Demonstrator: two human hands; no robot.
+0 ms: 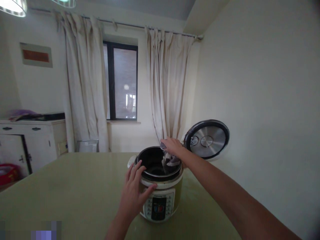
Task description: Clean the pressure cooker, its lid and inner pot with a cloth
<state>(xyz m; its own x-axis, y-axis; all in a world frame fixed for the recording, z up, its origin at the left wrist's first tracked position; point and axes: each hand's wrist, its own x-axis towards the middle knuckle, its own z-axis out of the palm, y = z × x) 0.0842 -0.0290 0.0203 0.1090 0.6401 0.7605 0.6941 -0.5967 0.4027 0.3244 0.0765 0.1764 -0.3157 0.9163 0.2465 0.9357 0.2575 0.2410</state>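
From my end I have the electric cooker point(146, 212) on the near part of the green table point(82, 193), its control panel facing me. The dark inner pot point(148, 160) sits in it, and a grey-and-white cloth point(172, 161) hangs inside the far right of the pot, bunched at its rim. I see the right hand point(172, 146) clamped on that cloth—fingers curled round its upper end, though the exact grip of each fingertip is hidden from me. The left hand point(135, 183) rests against the near left of the cooker's rim, fingers spread apart, thumb stretched along the front edge. To the right, behind the right forearm, the lid point(207, 141) stands raised and tilted, its metal inner face towards me; the arm blocks my look at where it joins the cooker. Farther out, beyond the table, I get pale curtains point(170, 76) on both sides of a dark-framed window point(125, 83). Away to the left stands a white cabinet point(41, 136)—a red basin point(9, 175) is low beside it.
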